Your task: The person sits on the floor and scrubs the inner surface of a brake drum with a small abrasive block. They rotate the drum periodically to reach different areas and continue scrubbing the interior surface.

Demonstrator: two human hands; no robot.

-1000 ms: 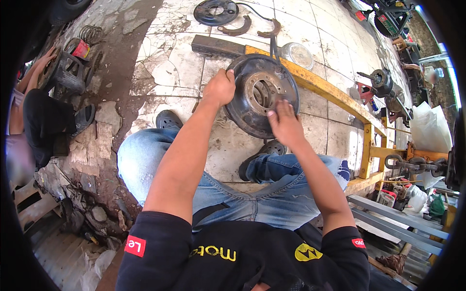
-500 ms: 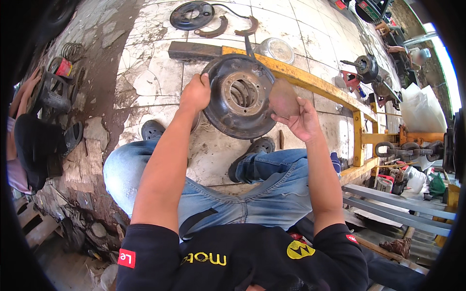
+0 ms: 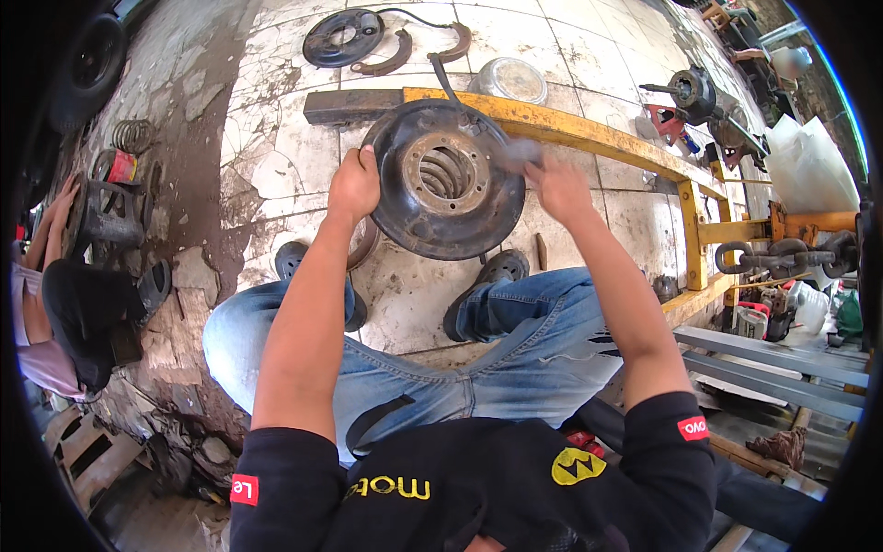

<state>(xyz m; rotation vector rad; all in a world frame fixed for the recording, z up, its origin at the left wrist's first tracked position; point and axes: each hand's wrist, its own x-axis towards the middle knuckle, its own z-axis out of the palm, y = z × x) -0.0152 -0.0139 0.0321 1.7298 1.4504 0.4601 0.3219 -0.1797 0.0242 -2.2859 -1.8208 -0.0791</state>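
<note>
A round black brake backing plate with a rusty, bolt-holed centre is tilted up in front of me. My left hand is closed on its left rim. Coils of a spring show through its centre hole. My right hand is at the plate's right edge, fingers pinched and smeared by motion. From them a greyish blur of sandpaper reaches the plate's face; its outline is lost now, but the earlier frame shows a thin brown sheet there.
A yellow steel frame runs behind the plate to the right. Beyond it lie another backing plate, rusty brake shoes and a round metal pan. A hub assembly stands far right. Another person sits at left.
My right hand has moved up and left, bringing the sandpaper against the plate's upper right face. My left hand keeps its hold on the rim. The view has shifted slightly.
</note>
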